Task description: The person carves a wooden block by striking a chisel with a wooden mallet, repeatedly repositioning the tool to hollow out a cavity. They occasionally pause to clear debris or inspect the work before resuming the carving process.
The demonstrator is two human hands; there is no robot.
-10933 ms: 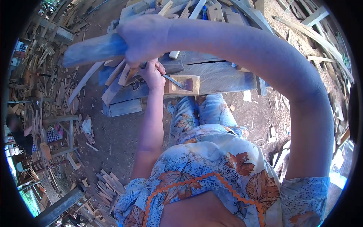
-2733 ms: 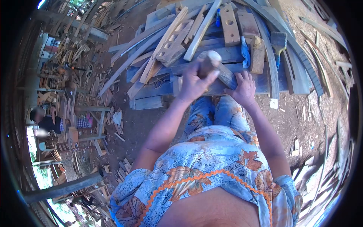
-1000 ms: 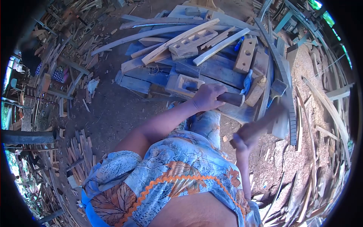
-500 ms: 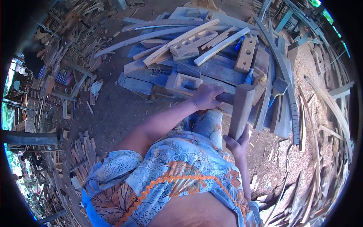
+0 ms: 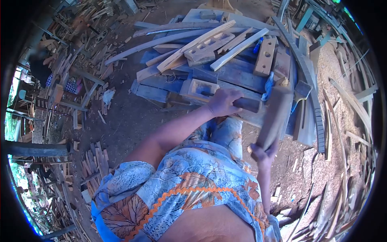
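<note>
My left hand [image 5: 223, 102] is wrapped round a chisel [image 5: 249, 105], its thick round wooden handle pointing right. The chisel's dark blade runs left into the hollow of a wooden block [image 5: 192, 87] lying on the near edge of the bench. In my right hand [image 5: 265, 154] is the lower end of a heavy squared wooden mallet [image 5: 275, 117], slightly blurred. It is tilted up and to the right, with a gap between it and the butt of the chisel handle.
A plank-topped bench [image 5: 238, 76] carries long curved strips [image 5: 161, 44], a block with several square holes [image 5: 209, 47] and a drilled block [image 5: 265, 56]. At its right lies another mallet-like tool [image 5: 302, 89]. Wood piles [image 5: 94, 161] and shavings [image 5: 326, 76] surround the bench.
My right hand and the mallet have swung right, away from the chisel handle, whose butt now shows. My left hand keeps its hold. The view has shifted slightly.
</note>
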